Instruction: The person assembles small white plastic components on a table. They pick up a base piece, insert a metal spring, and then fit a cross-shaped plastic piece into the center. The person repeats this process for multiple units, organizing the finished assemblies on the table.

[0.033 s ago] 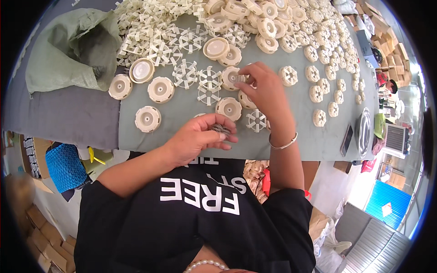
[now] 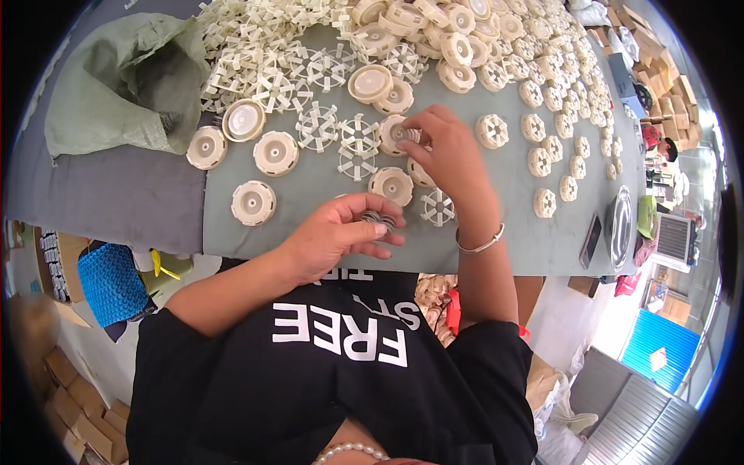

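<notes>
My right hand (image 2: pixel 443 149) pinches a small coiled metal spring (image 2: pixel 404 136) at the hollow of a round cream plastic cap (image 2: pixel 390 143). Whether the spring touches the cap's bottom, I cannot tell. Closer to my body, my left hand (image 2: pixel 341 232) is curled around several grey metal springs (image 2: pixel 377 220). Just past its fingers lies another cream cap (image 2: pixel 391 186), hollow side up. White spoked plastic rings (image 2: pixel 359 136) lie left of my right hand, and one more spoked ring (image 2: pixel 438 208) sits below its wrist.
A big pile of spoked rings (image 2: pixel 256 58) and a heap of caps (image 2: pixel 457 46) cover the far side. Caps with rings fitted (image 2: pixel 540 161) spread along the right. A green woven sack (image 2: pixel 101 101) stands at the left. A phone (image 2: pixel 590 240) and metal tray (image 2: pixel 619 226) lie near the right edge.
</notes>
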### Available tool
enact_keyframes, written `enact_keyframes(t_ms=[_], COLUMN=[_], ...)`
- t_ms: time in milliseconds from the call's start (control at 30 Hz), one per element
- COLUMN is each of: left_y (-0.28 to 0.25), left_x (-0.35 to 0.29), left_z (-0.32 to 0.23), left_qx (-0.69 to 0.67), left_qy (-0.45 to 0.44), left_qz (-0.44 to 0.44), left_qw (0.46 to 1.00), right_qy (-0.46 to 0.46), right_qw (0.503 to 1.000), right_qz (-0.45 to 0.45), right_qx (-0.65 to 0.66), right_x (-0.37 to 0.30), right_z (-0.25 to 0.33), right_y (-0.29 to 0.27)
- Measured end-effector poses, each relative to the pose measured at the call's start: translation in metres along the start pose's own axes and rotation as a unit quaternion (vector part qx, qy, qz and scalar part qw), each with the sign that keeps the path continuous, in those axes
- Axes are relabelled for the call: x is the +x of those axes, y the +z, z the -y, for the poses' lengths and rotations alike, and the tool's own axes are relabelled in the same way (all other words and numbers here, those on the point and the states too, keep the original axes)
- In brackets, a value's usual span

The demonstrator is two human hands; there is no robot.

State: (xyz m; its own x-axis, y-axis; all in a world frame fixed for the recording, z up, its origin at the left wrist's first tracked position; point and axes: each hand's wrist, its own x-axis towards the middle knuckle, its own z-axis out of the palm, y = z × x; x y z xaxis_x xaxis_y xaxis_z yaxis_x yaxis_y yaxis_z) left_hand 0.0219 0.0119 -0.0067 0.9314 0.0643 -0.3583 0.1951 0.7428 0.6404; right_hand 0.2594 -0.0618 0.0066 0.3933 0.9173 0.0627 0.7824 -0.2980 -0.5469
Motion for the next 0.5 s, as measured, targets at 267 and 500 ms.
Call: enact_keyframes(t_ms=[267, 500], left_y=[-0.015, 0.001], left_x=[-0.006, 0.001], left_z=[-0.003, -0.003], left_qx=[-0.071, -0.093], left_qy=[0.023, 0.008], left_qz=[-0.026, 0.031], left_qw=[0.997, 0.995], right_qy=[-0.051, -0.046], right_qw=[0.98, 0.901], right_qz=[0.0, -0.082], right_qx=[0.19, 0.424], right_x=[-0.047, -0.11], right_z=[0.037, 0.025], right_y=[-0.01, 0.023])
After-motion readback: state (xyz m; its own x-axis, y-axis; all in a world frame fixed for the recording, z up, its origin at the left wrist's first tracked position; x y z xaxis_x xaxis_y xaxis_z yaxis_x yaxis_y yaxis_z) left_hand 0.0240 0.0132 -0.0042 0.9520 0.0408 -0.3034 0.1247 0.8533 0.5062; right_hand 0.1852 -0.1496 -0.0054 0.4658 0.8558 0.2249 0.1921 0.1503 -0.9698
